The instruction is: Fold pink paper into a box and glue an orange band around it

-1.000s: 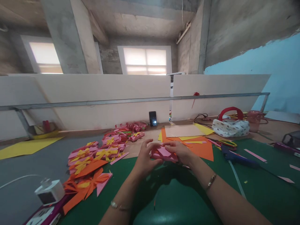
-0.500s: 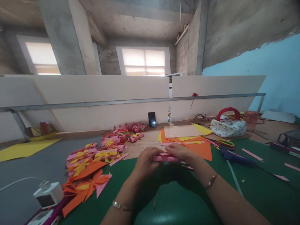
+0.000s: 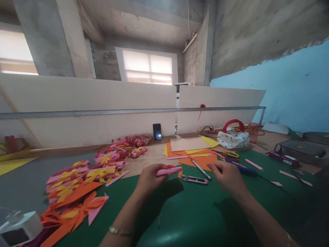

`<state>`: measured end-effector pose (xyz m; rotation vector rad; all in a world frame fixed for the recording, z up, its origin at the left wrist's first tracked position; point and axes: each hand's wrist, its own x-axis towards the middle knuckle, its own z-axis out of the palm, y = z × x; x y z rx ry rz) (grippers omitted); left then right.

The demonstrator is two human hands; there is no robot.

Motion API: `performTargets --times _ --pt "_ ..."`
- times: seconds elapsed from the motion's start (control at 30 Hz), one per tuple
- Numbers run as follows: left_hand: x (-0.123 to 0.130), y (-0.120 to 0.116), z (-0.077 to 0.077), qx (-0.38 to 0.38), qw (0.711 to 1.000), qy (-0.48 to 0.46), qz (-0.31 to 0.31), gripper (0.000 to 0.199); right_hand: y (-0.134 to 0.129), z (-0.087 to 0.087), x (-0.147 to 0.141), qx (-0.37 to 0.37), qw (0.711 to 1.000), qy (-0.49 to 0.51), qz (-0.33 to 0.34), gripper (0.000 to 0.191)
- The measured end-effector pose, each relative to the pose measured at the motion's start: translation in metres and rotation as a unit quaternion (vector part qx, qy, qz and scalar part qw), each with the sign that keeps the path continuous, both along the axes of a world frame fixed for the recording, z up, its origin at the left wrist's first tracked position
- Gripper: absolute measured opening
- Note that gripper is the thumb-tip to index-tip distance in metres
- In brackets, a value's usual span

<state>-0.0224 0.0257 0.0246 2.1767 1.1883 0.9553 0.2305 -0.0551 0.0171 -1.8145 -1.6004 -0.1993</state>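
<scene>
My left hand is closed around a pink folded-paper piece with a red strip along its top, held above the green mat. My right hand is off to the right with fingers curled together; anything in them is too small or hidden to make out. Between the hands lie thread snips and a slim pen-like tool. A blue glue gun lies just beyond my right hand, partly hidden by it.
Finished-looking pink paper pieces with yellow bows are heaped at left, with orange paper flowers in front. Orange sheets, scissors, a patterned basket and a phone stand farther back. A white charger sits front left.
My right hand has let go of the pink paper piece and moved right, toward the glue gun. The left hand keeps the piece. The view has turned slightly right.
</scene>
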Motion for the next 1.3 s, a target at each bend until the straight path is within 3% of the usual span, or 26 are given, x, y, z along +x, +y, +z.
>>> performTargets --times 0.1,0.2,0.3,0.47,0.6,0.8,0.93,1.07,1.17,1.3 --pt "0.001 -0.003 0.002 -0.024 0.999 -0.018 -0.023 0.034 0.007 -0.007 0.004 -0.097 0.992 -0.030 0.074 0.011" --pt "0.001 -0.005 0.005 -0.050 0.997 -0.035 -0.053 0.036 0.016 -0.010 -0.008 -0.185 0.968 -0.106 0.130 0.019" --pt "0.001 -0.007 0.008 -0.075 0.993 -0.051 -0.077 0.037 0.022 -0.014 -0.024 -0.217 0.952 -0.155 0.149 0.017" --pt "0.003 -0.007 0.009 -0.100 0.990 -0.050 -0.080 0.036 0.018 -0.021 -0.030 -0.237 0.942 -0.199 0.132 0.022" --pt "0.004 -0.010 0.007 -0.091 0.991 -0.051 -0.079 0.033 0.009 -0.023 -0.015 -0.240 0.944 -0.188 0.123 0.031" --pt "0.007 -0.014 0.007 -0.090 0.992 -0.051 -0.079 0.030 0.005 -0.007 0.013 -0.123 0.988 -0.003 0.089 0.042" --pt "0.009 -0.013 0.006 -0.080 0.994 -0.034 -0.074 0.030 0.012 -0.022 0.001 -0.049 0.996 -0.045 0.056 0.041" --pt "0.007 -0.012 0.006 -0.083 0.994 -0.022 -0.066 0.032 0.014 -0.036 -0.006 -0.076 0.983 -0.091 0.141 0.034" --pt "0.007 -0.011 0.007 -0.083 0.995 -0.013 -0.060 0.032 0.001 -0.025 0.003 -0.082 0.980 -0.084 0.158 0.028" --pt "0.007 -0.012 0.008 -0.083 0.994 -0.008 -0.063 0.029 -0.025 -0.012 0.015 -0.205 0.954 -0.099 0.197 0.014"
